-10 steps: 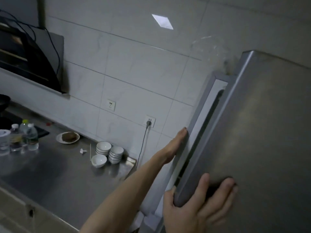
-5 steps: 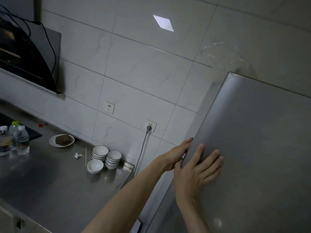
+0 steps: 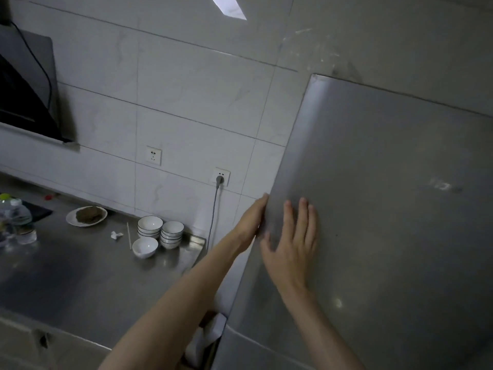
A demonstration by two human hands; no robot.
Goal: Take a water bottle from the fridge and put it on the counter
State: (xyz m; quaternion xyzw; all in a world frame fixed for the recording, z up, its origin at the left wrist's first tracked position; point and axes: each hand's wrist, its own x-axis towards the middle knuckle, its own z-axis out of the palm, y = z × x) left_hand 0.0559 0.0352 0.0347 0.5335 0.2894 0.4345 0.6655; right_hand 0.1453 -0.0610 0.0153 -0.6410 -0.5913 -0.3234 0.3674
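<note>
The grey steel fridge door (image 3: 386, 196) fills the right side and is shut flush. My right hand (image 3: 293, 236) lies flat on the door near its left edge, fingers spread, holding nothing. My left hand (image 3: 252, 218) rests flat against the fridge's left side at that same edge, also holding nothing. Water bottles (image 3: 20, 221) stand at the far left of the steel counter (image 3: 80, 276); a white-capped one is nearest, and a green cap shows behind it.
On the counter stand two stacks of white bowls (image 3: 160, 229), a single bowl (image 3: 144, 247), a plate with brown food (image 3: 86, 214), a chopstick and a paper scrap. A grey cable hangs from a wall socket (image 3: 222, 176). A black range hood (image 3: 26, 97) hangs upper left.
The fridge door was ajar a second ago, with my right hand gripping its edge; it is now shut. My right hand has flattened on the door's face. The left hand stays at the edge.
</note>
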